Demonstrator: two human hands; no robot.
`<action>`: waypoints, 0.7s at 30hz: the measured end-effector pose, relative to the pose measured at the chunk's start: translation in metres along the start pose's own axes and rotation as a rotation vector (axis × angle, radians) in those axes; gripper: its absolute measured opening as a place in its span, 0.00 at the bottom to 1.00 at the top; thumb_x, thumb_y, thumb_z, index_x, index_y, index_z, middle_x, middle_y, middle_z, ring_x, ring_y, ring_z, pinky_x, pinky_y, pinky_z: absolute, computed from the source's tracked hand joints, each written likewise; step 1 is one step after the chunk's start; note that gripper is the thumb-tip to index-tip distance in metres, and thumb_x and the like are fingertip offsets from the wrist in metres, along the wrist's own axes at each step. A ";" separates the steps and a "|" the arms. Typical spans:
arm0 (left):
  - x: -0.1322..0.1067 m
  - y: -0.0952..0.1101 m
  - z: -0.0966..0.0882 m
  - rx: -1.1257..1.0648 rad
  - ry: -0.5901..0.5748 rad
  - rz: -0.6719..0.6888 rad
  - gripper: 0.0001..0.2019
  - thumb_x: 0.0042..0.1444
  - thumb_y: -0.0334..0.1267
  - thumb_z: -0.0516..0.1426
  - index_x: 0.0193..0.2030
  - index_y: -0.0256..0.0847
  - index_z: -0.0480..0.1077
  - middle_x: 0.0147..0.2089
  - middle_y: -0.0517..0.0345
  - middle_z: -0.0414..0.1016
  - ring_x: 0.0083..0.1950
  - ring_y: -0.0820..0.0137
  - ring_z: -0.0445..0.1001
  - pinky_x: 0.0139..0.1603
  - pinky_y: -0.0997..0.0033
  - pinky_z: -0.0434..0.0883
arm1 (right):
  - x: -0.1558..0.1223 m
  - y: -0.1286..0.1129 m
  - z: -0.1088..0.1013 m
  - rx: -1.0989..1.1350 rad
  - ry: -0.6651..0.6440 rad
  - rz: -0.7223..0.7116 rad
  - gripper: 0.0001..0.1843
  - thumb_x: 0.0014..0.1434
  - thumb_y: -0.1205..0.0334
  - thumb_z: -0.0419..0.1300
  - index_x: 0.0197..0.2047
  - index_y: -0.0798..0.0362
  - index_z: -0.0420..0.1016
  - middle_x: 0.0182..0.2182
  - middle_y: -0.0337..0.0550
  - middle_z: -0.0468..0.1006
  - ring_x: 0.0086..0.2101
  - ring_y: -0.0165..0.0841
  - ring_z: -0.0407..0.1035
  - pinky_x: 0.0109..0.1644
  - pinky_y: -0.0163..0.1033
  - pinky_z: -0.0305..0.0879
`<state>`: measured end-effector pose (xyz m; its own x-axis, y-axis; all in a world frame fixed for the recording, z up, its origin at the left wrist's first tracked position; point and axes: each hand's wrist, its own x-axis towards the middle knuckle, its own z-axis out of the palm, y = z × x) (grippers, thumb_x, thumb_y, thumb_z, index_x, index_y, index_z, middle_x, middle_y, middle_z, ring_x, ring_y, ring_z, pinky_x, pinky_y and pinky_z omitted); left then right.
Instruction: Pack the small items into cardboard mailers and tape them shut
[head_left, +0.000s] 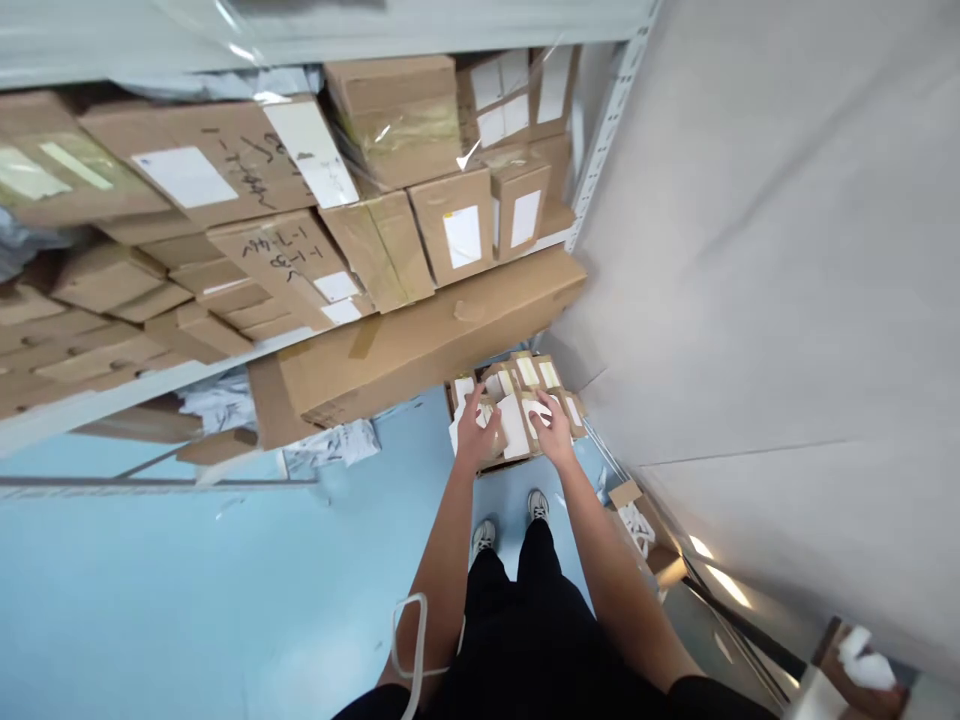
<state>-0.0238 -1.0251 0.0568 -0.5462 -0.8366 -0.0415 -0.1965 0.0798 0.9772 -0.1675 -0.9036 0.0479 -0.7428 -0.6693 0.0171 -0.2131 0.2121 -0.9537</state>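
The small boxes [527,372] sat packed together in an open carton [504,467] on the blue floor [300,580], just ahead of the person's shoes [484,537]. The left hand [472,432] was over the carton's left part, its fingers spread and the thumb held apart; the right hand [553,430] was over the right part, its fingers curved, though whether they pinched anything could not be told. A white-faced box [514,428] lay between the hands. Good handling here probably called for level pressure from both sides, fingertips kept on firm cardboard rather than label edges, and care that neighbouring boxes were not dragged along or tipped.
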 end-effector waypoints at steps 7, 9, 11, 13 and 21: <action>-0.021 0.050 0.015 -0.053 -0.229 0.145 0.32 0.66 0.50 0.61 0.74 0.53 0.61 0.76 0.51 0.63 0.75 0.55 0.63 0.71 0.53 0.67 | -0.068 -0.027 -0.058 -0.051 0.282 -0.080 0.26 0.64 0.55 0.60 0.65 0.44 0.73 0.65 0.49 0.73 0.61 0.45 0.69 0.57 0.51 0.74; -0.031 0.064 0.032 -0.060 -0.332 0.180 0.33 0.65 0.51 0.61 0.74 0.52 0.61 0.76 0.50 0.62 0.75 0.54 0.63 0.70 0.53 0.67 | -0.089 -0.033 -0.082 -0.069 0.370 -0.074 0.26 0.64 0.55 0.60 0.65 0.44 0.74 0.64 0.49 0.74 0.61 0.44 0.69 0.56 0.50 0.75; -0.044 0.080 0.055 -0.070 -0.441 0.220 0.33 0.65 0.51 0.61 0.75 0.52 0.60 0.76 0.48 0.61 0.75 0.53 0.63 0.70 0.52 0.67 | -0.111 -0.039 -0.109 -0.078 0.462 -0.061 0.26 0.63 0.56 0.60 0.65 0.45 0.74 0.63 0.49 0.74 0.60 0.43 0.70 0.56 0.49 0.75; -0.061 0.098 0.084 -0.083 -0.550 0.266 0.33 0.65 0.50 0.61 0.75 0.52 0.59 0.76 0.47 0.61 0.75 0.53 0.63 0.70 0.51 0.67 | -0.135 -0.043 -0.140 -0.086 0.557 -0.048 0.27 0.63 0.57 0.60 0.65 0.45 0.74 0.62 0.49 0.74 0.59 0.43 0.70 0.56 0.49 0.75; -0.188 0.164 0.225 -0.124 -0.931 0.420 0.33 0.65 0.47 0.61 0.76 0.52 0.58 0.76 0.47 0.62 0.74 0.54 0.63 0.70 0.49 0.67 | -0.294 -0.042 -0.273 -0.145 0.939 0.010 0.28 0.63 0.59 0.59 0.66 0.44 0.73 0.64 0.48 0.72 0.59 0.42 0.70 0.57 0.49 0.74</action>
<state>-0.1366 -0.7330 0.1777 -0.9767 0.0020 0.2148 0.2121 0.1685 0.9626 -0.1134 -0.5217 0.1644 -0.9383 0.1652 0.3037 -0.2341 0.3428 -0.9098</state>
